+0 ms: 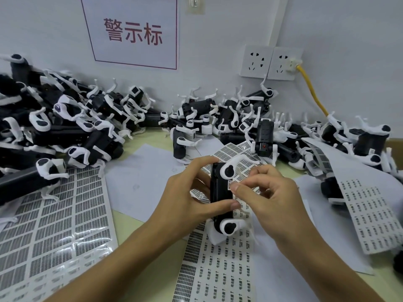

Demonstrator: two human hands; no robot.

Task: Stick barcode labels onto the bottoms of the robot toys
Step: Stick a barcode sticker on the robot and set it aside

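L hand [192, 199] grips the robot toy [221, 197] mid-frame, thumb across its black body near the lower end, fingers curled round the far side. Toy is held lengthwise above the table [152, 132], one white leg joint at the top, one at the bottom, flat black side facing right.

R hand [268, 192] is just right of the toy, thumb + index pinching a small white barcode label [231, 184] at the toy's right edge. Label looks to be touching the body, but can't tell if it's stuck down; fingers cover most of it.

Under the hands: label sheet [216, 269] w/ rows of small printed labels, running to the bottom edge. Second sheet [370, 214] far right, partly under toys. Big sheet [56, 225] at left, mostly peeled backing grid, glossy.

Toy piles: large heap [65, 118] left, against the wall; another heap [239, 118] centre-right, spreading to the right edge. All black bodies w/ white legs.

Wall: white sign [133, 31] w/ red characters, double socket [270, 62], yellow cable [311, 90] plugged into the right outlet and dropping behind the toys.
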